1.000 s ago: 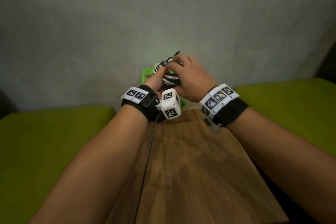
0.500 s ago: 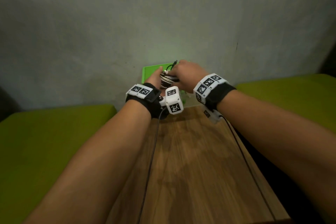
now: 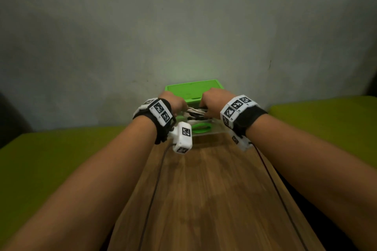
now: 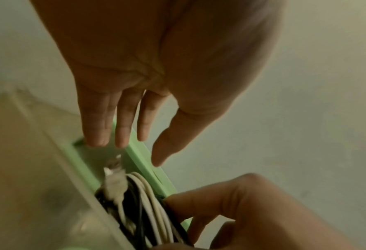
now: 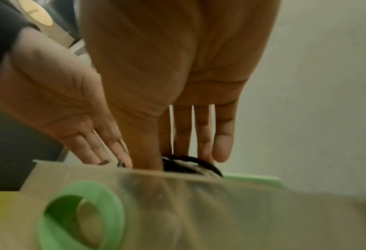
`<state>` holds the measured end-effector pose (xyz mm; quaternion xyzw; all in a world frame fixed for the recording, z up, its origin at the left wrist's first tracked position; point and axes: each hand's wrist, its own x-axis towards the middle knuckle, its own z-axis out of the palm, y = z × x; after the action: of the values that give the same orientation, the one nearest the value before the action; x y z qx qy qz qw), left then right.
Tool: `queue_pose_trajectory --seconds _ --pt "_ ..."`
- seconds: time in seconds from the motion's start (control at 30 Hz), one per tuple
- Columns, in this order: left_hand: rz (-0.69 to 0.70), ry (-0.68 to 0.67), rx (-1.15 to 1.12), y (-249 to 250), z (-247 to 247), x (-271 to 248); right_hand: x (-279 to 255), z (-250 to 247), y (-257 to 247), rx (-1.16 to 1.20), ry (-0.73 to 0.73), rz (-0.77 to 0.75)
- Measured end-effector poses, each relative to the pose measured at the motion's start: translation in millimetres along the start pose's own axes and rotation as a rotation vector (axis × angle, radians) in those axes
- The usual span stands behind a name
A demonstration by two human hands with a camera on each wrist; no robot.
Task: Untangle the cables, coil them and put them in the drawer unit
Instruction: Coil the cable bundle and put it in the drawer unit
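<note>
A coil of black and white cables (image 3: 196,111) lies in the pulled-out translucent drawer (image 3: 212,131) of the green-topped drawer unit (image 3: 191,87). My right hand (image 3: 214,102) reaches into the drawer from the right. Its thumb and fingers pinch the coil (image 5: 190,165) between them, with my right hand (image 5: 178,160) partly behind the drawer's front wall (image 5: 242,211). Over the drawer's left end hovers my left hand (image 4: 139,152) with straight fingers, holding nothing. The coil (image 4: 148,211) fills the drawer's right part, and a white plug lies on top of it.
The drawer has a green ring handle (image 3: 201,128) on its front. The unit stands at the far end of a narrow wooden table (image 3: 204,199) against a grey wall. Green cushions (image 3: 51,159) flank the table. Thin camera cords (image 3: 157,179) run along the tabletop.
Both hands came down from above the unit and lowered the coil into the open drawer. My left hand let go of it and now has straight fingers.
</note>
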<state>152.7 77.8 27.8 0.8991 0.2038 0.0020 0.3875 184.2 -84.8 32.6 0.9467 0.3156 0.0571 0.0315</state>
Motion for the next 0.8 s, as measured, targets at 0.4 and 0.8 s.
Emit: queue_pose_trajectory --seconds 0.4,0.8 --pt "0.318 -0.089 0.388 15 11 -21 12 10 7 0.176 -0.076 0.011" --pt "0.357 -0.081 0.512 2 21 -25 -16 5 4 0.305 -0.024 0.059"
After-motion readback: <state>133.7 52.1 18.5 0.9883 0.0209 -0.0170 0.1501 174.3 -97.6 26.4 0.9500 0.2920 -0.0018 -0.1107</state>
